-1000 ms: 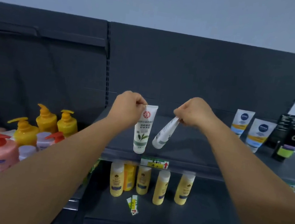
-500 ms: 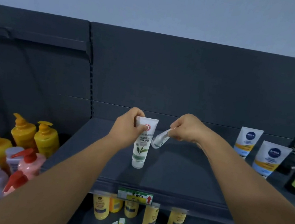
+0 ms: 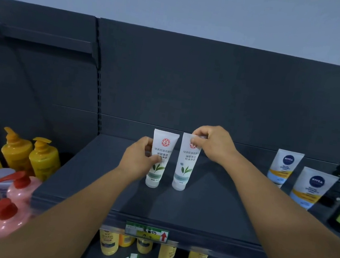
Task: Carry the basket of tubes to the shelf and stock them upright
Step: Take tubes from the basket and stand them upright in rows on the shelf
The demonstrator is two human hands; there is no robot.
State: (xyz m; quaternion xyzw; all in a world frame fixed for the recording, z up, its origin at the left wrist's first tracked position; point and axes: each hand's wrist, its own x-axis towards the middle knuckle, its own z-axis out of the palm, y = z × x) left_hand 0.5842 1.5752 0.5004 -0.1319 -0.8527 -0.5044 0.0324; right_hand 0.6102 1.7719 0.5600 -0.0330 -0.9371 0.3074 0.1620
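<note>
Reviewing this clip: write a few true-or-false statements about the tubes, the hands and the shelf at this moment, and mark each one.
1. Both green-leaf tubes stand cap-down on the shelf. True: left tube, right tube.
2. The right hand pinches the top of the right tube. True.
3. The left hand hangs free of any tube. False: it holds the left tube's side.
4. The two tubes lie flat. False: they are upright, side by side.
5. The blue-logo tubes stand left of the hands. False: they stand to the right.
</note>
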